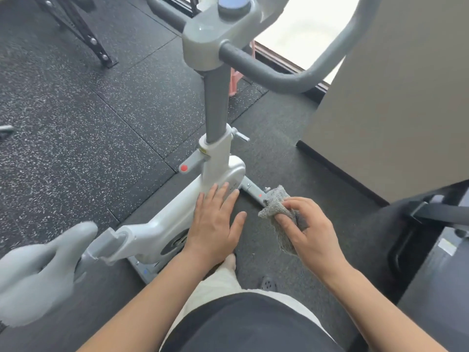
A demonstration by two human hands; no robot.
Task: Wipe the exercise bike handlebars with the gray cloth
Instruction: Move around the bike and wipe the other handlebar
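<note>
Both hands low by the bike frame, cloth in my right.

My right hand [308, 229] has its fingers [285, 219] curled shut around the gray cloth [276, 207], bunched and sticking out past my fingertips. My left hand [215, 222] is flat, fingers spread, holding nothing, over the white bike frame [162, 224]. Beyond, the post [215, 105] rises to the gray handlebars [266, 69], well apart from the cloth.

Speckled rubber floor [76, 110] — beige wall [393, 97], bright window [299, 29].
</note>
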